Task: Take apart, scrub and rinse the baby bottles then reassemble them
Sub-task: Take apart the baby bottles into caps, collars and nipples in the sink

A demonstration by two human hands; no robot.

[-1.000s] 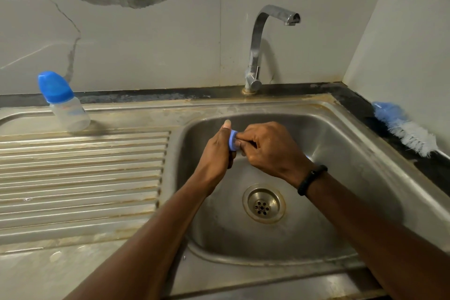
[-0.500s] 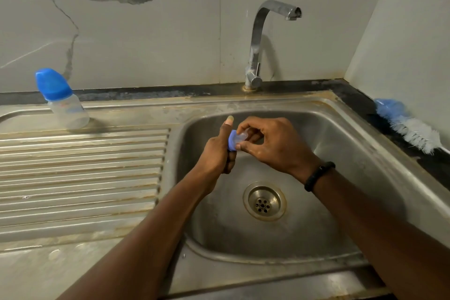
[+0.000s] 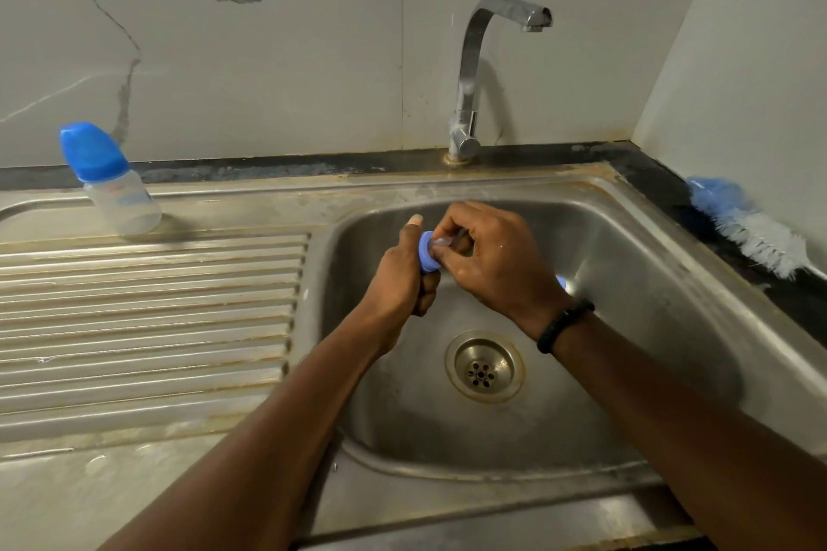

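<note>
Over the sink basin [image 3: 626, 264], my left hand [image 3: 405, 277] grips a blue bottle collar ring [image 3: 427, 257] with the thumb up. My right hand [image 3: 492, 257] pinches the clear teat [image 3: 443, 242] that sticks out of the ring. A small blue piece [image 3: 560, 281] peeks out behind my right wrist inside the basin; most of it is hidden. A second baby bottle [image 3: 118, 188] with a blue cap stands assembled at the back left of the drainboard.
A blue and white bottle brush [image 3: 745, 233] lies on the dark counter at the right. The tap [image 3: 474, 72] stands behind the basin with no water running. The drain [image 3: 484, 367] sits mid-basin. The ribbed drainboard [image 3: 147, 318] spreads to the left.
My right hand opened up around the teat half a second ago and now pinches it again close against the ring. Both hands stay in the same spot over the basin.
</note>
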